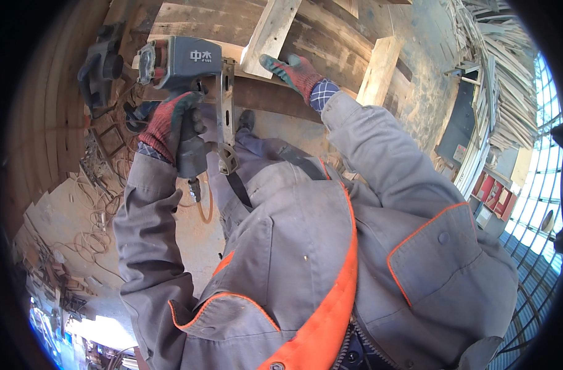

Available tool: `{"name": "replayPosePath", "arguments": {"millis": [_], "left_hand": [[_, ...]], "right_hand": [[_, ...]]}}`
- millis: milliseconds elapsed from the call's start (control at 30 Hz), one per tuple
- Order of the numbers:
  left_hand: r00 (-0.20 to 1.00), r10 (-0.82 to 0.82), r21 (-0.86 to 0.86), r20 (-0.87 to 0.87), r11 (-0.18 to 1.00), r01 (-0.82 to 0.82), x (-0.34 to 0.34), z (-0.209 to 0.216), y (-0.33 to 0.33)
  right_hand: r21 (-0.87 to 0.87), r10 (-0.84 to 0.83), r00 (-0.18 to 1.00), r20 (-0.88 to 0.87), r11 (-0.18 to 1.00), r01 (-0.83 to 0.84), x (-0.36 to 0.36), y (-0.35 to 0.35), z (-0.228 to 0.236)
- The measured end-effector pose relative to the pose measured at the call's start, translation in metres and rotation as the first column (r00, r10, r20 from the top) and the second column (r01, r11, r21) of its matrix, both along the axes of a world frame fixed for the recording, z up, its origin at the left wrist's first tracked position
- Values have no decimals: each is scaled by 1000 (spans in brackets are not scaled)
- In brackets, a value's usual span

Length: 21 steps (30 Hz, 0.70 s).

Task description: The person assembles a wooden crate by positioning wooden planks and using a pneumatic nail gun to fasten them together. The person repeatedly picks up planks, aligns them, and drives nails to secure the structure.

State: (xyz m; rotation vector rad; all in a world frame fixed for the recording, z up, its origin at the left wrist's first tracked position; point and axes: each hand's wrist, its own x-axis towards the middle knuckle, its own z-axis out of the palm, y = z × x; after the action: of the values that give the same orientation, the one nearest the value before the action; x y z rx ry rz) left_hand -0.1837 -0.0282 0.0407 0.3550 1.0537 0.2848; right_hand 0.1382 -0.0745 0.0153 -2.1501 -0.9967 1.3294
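Observation:
My left hand point(168, 121), in a red and dark green work glove, is wrapped round the handle of a grey nail gun point(195, 58). The gun's long metal magazine point(226, 105) points down towards my body. A hose fitting shows at the bottom of its handle. In a matching glove, my right hand point(298, 73) has its fingers stretched out by the lower end of a pale board point(268, 40). The fingertips overlap the board's edge; whether they press on it I cannot tell. The board slants across wider planks point(207, 21).
A second short pale board point(380, 71) lies across the planks to the right. At the left hangs a dark power tool point(99, 68). Orange hose point(87, 240) coils on the floor, with wood scraps near it. Thin wood strips point(506, 80) are piled at far right.

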Motion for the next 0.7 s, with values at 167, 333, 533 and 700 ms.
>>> {"name": "replayPosePath", "arguments": {"millis": [167,333,533,700], "left_hand": [[999,-46,-14,16,999,46,0,7,4],[990,-107,42,86,994,104,0,8,10],[988,-142,37,67,990,140,-2,11,14],[985,-162,30,66,987,160,-4,14,15]], "right_hand": [[19,-3,999,-43,1000,4,-2,-3,3],[16,-57,995,-77,998,58,3,-8,-11],[84,-16,996,-84,996,23,9,-13,-24],[76,-57,974,-219,994,75,9,-18,-22]]}}
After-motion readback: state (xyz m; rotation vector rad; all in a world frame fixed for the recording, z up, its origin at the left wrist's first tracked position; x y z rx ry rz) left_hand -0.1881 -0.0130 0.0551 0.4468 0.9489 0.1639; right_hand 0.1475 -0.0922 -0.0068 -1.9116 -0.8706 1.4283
